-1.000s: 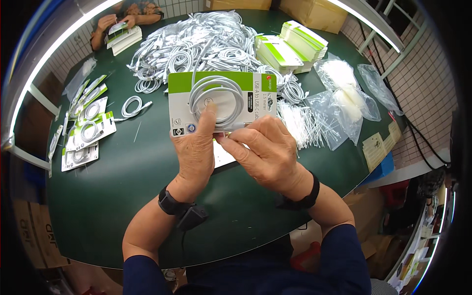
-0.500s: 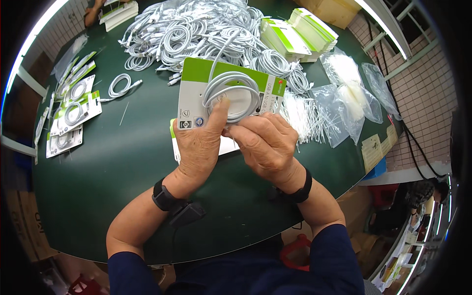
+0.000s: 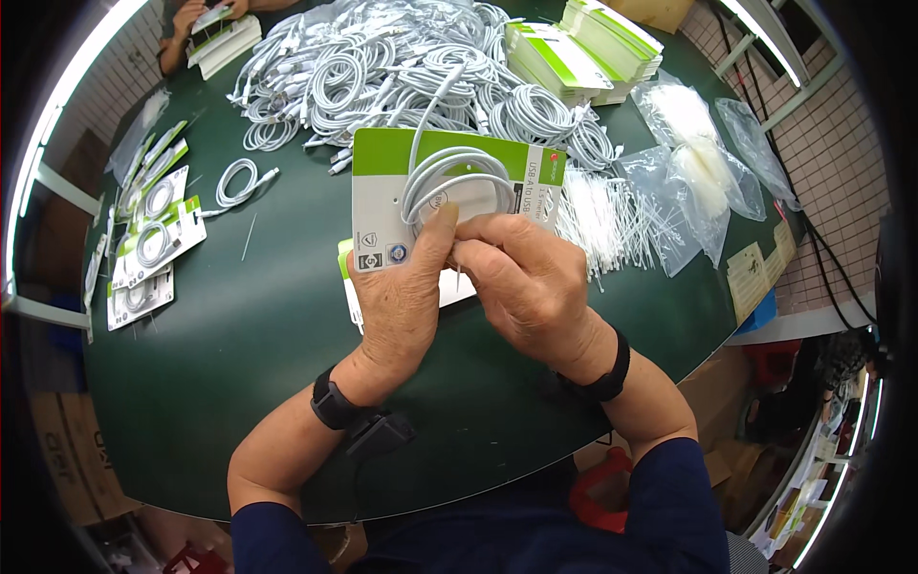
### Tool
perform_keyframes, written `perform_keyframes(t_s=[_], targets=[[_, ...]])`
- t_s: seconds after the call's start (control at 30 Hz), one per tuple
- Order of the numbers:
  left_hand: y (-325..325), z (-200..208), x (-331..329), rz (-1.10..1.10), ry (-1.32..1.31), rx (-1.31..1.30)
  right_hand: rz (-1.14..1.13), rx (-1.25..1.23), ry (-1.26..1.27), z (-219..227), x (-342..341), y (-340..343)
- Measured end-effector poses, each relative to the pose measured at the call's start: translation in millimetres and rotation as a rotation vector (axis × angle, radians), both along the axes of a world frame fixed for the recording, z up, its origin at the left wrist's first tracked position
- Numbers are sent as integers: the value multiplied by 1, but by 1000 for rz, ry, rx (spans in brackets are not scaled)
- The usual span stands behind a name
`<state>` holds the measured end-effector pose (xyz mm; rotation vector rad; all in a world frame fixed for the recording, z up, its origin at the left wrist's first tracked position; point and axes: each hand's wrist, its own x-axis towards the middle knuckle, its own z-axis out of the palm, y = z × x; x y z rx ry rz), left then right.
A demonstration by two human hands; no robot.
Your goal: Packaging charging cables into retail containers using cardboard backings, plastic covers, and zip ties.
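My left hand (image 3: 402, 297) grips the lower edge of a green and white packaging card (image 3: 382, 191), thumb pressing a coiled white cable (image 3: 449, 177) against its face. My right hand (image 3: 531, 277) pinches at the bottom of the coil, fingers closed on the cable and card; a thin white tie pokes down between the two hands. Both hands hold the card tilted above the dark green table (image 3: 239, 354). Another card (image 3: 346, 277) lies flat under my hands, mostly hidden.
A big heap of coiled white cables (image 3: 382, 67) fills the table's far side. Stacks of green and white cards (image 3: 583, 48) stand at back right, clear bags (image 3: 698, 163) and loose white ties (image 3: 602, 220) on the right, finished carded cables (image 3: 153, 239) at left. Another person's hands (image 3: 206, 19) work at far left.
The card with the cable has stayed in my hands and looms larger in view. My right hand has shifted from the card's lower right edge to the bottom of the coil.
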<state>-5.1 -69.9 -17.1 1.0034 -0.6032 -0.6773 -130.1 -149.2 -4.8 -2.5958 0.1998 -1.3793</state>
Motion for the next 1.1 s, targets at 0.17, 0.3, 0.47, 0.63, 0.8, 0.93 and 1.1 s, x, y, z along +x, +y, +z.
perform_keyframes(t_s=[0.17, 0.3, 0.47, 0.63, 0.8, 0.93, 1.1], targets=[[2, 2, 1, -43, 45, 9, -29, 98, 24, -2, 1, 7], [6, 5, 2, -35, 49, 13, -27, 104, 47, -2, 2, 10], [8, 3, 9, -56, -14, 46, -73, 137, 36, -4, 1, 18], [8, -1, 10, -54, -48, 72, -73, 177, 0, -6, 0, 21], [6, 2, 6, -47, -31, 53, -31, 156, -45, -4, -2, 14], [7, 10, 10, -77, -82, 22, 12, 87, -55, -1, -6, 17], [11, 16, 9, -113, 15, -57, 27, 8, -93, -4, -4, 17]])
